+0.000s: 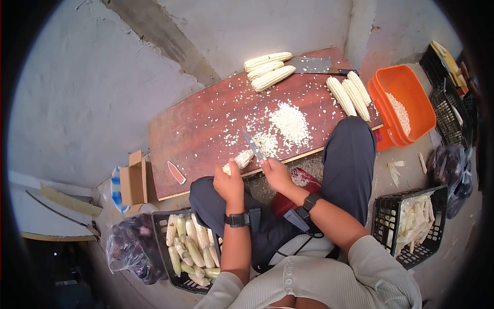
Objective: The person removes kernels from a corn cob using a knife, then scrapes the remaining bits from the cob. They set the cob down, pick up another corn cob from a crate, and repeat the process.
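My left hand [228, 183] is closed round the lower end of a corn cob [242, 160], tilted over the near edge of the red-brown board [195, 139]. In my right hand [276, 174] is a knife [252, 144], its blade pointing up and left beside the cob's far end. Whether the blade touches the cob I cannot tell. Cut white kernels [289, 124] lie heaped on the board just past the knife, with loose ones scattered around. Whole pale cobs [272, 78] rest at the back, and several more cobs [349, 94] lie at the right.
A cleaver [314, 65] lies at the board's back edge. To the right stands an orange bucket [381, 103] with kernels inside. Black crates hold corn [188, 242] at lower left and husks [416, 221] at lower right. A cardboard box [135, 180] and a red-orange pointed piece [176, 172] are left.
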A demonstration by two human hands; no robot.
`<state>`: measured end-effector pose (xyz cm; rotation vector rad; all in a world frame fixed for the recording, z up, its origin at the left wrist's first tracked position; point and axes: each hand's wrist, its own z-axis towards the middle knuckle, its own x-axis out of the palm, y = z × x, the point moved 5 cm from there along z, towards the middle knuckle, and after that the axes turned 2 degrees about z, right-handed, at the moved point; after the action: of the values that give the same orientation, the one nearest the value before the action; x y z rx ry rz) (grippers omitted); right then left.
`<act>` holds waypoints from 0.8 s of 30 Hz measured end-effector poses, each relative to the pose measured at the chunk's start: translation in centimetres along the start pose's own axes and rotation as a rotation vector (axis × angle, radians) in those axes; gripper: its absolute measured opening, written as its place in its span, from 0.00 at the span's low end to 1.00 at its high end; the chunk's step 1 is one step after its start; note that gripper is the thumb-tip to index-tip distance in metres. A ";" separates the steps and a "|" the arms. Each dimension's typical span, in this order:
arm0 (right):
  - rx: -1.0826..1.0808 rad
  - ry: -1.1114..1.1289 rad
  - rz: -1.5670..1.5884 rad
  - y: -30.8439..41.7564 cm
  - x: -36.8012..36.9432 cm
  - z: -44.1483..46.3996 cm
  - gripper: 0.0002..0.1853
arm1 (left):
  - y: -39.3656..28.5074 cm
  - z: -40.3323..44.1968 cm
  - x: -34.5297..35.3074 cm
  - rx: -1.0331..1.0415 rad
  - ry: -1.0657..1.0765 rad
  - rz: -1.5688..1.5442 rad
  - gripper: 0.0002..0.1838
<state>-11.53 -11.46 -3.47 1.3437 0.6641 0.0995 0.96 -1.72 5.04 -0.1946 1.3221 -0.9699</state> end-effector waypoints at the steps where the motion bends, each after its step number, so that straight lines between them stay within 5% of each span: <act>1: 0.080 0.061 -0.038 1.9 -1.5 0.0 0.18 | -0.3 0.0 0.0 0.001 -0.001 -0.010 0.18; 7: -0.235 0.115 -0.375 5.3 -4.0 -0.5 0.14 | -1.0 0.2 -0.1 0.009 0.000 -0.032 0.16; 16: -0.223 0.237 -0.608 3.0 -0.4 0.9 0.14 | -0.8 0.5 0.2 0.046 0.068 -0.019 0.16; 22: -0.076 0.170 -0.290 1.5 1.0 2.9 0.17 | -0.1 0.7 0.7 0.029 0.047 -0.017 0.17; 24: 0.298 0.372 0.129 -0.2 1.4 2.7 0.20 | -0.4 0.7 0.6 0.020 0.045 -0.022 0.17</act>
<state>-9.09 -13.23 -3.99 1.6745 0.9308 0.3735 1.31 -2.63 5.06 -0.1734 1.3534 -1.0108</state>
